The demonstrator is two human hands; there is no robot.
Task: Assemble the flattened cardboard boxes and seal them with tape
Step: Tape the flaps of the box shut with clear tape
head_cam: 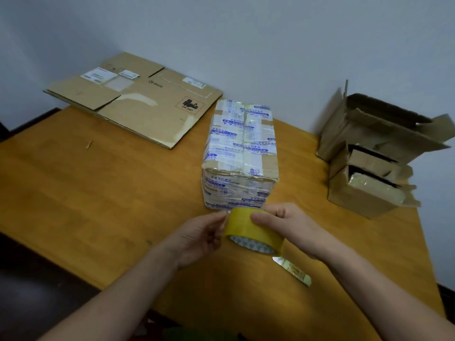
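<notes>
Cardboard box (241,148), assembled and heavily wrapped in printed tape, stands near the middle of the surface (98,180), just beyond both hands. A flattened box (138,104) lies at the far left corner and reaches past the surface's edge. Open boxes (369,148) are grouped along the right edge.

Step in hand, as I judge it: freeing the end of the tape.

The tape roll (242,228) is held above the surface, between the wrapped box and the near edge. The right hand (288,225) grips it, thumb pressed on the outer face and the other fingers curled round the far side. The left hand (199,237) has its fingers (220,216) pinched together at the roll's upper left rim. I cannot tell whether they already hold a lifted end.

Procedure I would follow:

1. Lock the roll with the right hand so that it cannot turn while the left hand works.
2. Find the seam with a fingernail and lift it across the full width. A lift at one corner is likely to tear off a narrow sliver.
3. Draw the end out slowly, with the adhesive side clear of fingers and surface.
4. Anchor the end on a box wall, run it over the flap seam and press it flat.

A thin strip (293,269) lies on the surface beneath the right wrist. I cannot tell whether it is a cutter or scrap.
</notes>
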